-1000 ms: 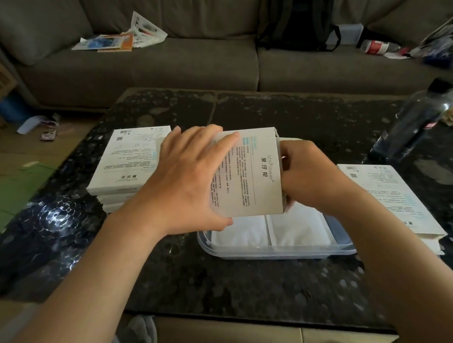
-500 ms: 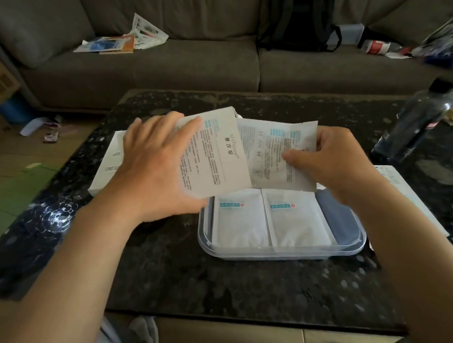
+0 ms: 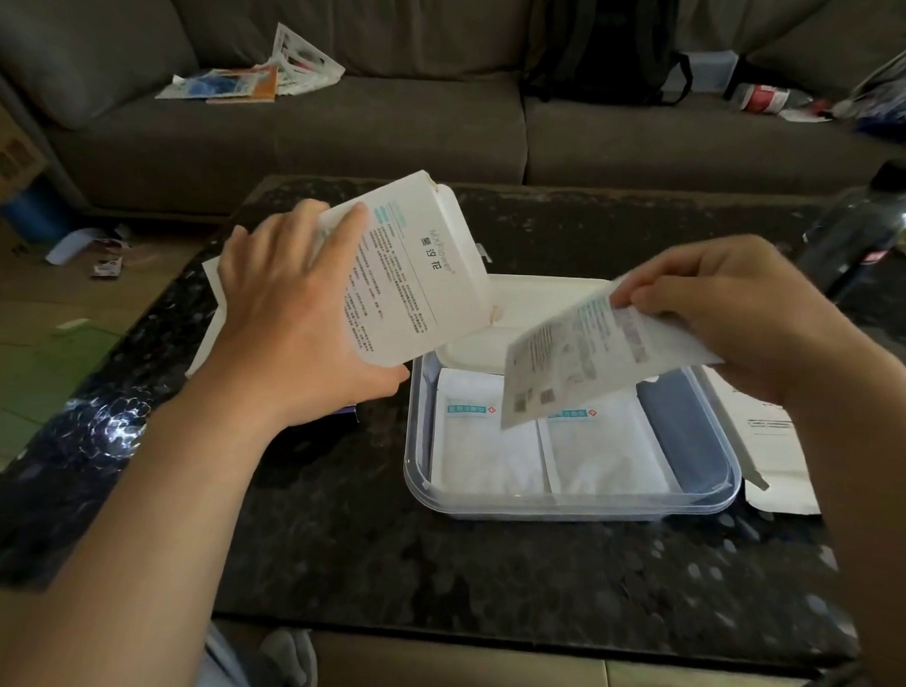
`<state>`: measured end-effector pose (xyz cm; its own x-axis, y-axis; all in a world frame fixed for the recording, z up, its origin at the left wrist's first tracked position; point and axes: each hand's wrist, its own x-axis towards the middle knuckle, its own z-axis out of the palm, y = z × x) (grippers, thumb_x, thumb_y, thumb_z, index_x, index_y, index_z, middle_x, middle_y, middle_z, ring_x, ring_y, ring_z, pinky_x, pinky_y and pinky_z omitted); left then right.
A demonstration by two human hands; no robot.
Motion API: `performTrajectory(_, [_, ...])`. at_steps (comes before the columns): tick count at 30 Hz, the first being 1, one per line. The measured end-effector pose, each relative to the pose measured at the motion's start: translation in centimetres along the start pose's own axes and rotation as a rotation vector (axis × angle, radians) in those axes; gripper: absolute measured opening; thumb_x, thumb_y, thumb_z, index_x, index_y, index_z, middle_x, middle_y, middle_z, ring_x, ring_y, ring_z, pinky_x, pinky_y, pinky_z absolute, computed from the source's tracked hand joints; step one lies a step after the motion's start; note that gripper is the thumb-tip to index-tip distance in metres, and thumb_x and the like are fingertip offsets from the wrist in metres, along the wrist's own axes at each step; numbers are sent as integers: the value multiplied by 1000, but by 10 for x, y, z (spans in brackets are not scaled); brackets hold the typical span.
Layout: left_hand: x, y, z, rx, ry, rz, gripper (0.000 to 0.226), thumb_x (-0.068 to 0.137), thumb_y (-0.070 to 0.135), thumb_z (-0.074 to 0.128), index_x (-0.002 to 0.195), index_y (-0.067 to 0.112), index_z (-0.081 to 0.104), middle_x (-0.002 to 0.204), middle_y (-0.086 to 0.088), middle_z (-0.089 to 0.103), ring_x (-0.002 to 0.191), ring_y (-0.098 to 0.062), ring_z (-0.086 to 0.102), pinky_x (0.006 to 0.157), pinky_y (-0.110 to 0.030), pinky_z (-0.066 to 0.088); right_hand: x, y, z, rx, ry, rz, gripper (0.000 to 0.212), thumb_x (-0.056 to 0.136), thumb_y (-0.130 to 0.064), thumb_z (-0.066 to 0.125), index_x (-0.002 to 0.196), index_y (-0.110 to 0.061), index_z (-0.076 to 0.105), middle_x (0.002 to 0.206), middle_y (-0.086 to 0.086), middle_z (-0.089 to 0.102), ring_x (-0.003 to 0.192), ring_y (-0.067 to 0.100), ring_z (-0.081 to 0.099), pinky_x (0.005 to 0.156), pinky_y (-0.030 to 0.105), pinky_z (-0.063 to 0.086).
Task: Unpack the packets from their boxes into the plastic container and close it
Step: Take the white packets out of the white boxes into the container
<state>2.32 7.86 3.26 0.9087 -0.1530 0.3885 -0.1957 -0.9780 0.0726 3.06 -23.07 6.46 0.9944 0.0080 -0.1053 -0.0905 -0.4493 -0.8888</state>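
Speckled table (image 3: 432, 574), Chinese-lettered box (image 3: 417, 280), blurred packet (image 3: 568, 368)

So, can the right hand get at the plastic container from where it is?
Probably yes: the right hand hovers above the open container with a packet pinched, and nothing lies between.

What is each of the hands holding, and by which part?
Left hand grips the white printed cardboard box by its left end, opposite the open flap. Right hand pinches the white printed flat packet by its upper right edge.
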Motion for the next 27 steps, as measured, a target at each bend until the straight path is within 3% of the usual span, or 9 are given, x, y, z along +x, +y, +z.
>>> performTrajectory(3, [-1, 1, 0, -15, -5, -1, 126, 46, 71, 69, 151, 20, 23, 148, -9, 30, 135, -35, 29, 115, -63, 19, -4, -2, -1, 176, -289, 116, 37, 102, 0, 35, 101, 4, 71, 101, 20, 76, 89, 36, 76, 75, 42, 64])
performTrajectory(5, [-2, 1, -1, -23, -8, -3, 125, 46, 71, 69, 152, 20, 22, 148, -8, 29, 136, -34, 28, 116, -62, 18, -3, 0, -2, 198, -399, 99, 33, 103, 3, 36, 108, 6, 69, 103, 20, 76, 94, 36, 75, 78, 41, 64])
performTrajectory(7, [-1, 2, -1, -30, -14, -6, 126, 47, 71, 69, 152, 21, 21, 148, -7, 28, 136, -33, 27, 117, -61, 17, 0, 2, -1, 121, -388, 58, 21, 94, -11, 59, 105, 2, 72, 100, 17, 77, 91, 31, 76, 76, 38, 64])
performTrajectory(10, [-1, 3, -1, -33, -19, -1, 126, 47, 72, 68, 152, 21, 21, 148, -7, 29, 136, -33, 27, 116, -62, 18, 4, 4, 3, 17, -329, 66, 37, 74, -28, 69, 97, 0, 73, 86, 17, 77, 71, 26, 76, 62, 30, 64])
performTrajectory(13, [-1, 3, 0, -34, -25, 4, 126, 48, 73, 67, 152, 21, 20, 148, -7, 30, 137, -34, 28, 115, -62, 19, 6, 7, 14, -69, -323, 77, 27, 86, -27, 68, 92, -1, 73, 72, 16, 74, 56, 22, 68, 53, 28, 58])
performTrajectory(19, [-1, 2, 0, -27, -19, 2, 126, 47, 73, 68, 152, 20, 21, 148, -7, 31, 136, -33, 29, 115, -61, 19, 20, 24, 59, -314, -260, 105, 10, 97, -22, 66, 93, -15, 60, 62, 7, 73, 52, 19, 70, 48, 26, 55])
performTrajectory(23, [-1, 0, -1, -32, -11, -1, 125, 46, 71, 68, 151, 20, 23, 147, -8, 31, 135, -34, 29, 115, -60, 19, 23, 32, 70, -503, -245, 42, 43, 91, -22, 74, 123, -30, 46, 90, 2, 70, 59, 18, 72, 52, 26, 60])
performTrajectory(27, [-1, 0, -3, -41, -3, -4, 124, 46, 70, 69, 150, 21, 23, 146, -8, 31, 133, -33, 29, 115, -58, 21, 20, 40, 71, -716, -222, -83, 67, 87, -30, 78, 140, -36, 37, 111, -1, 64, 79, 15, 66, 71, 28, 61])
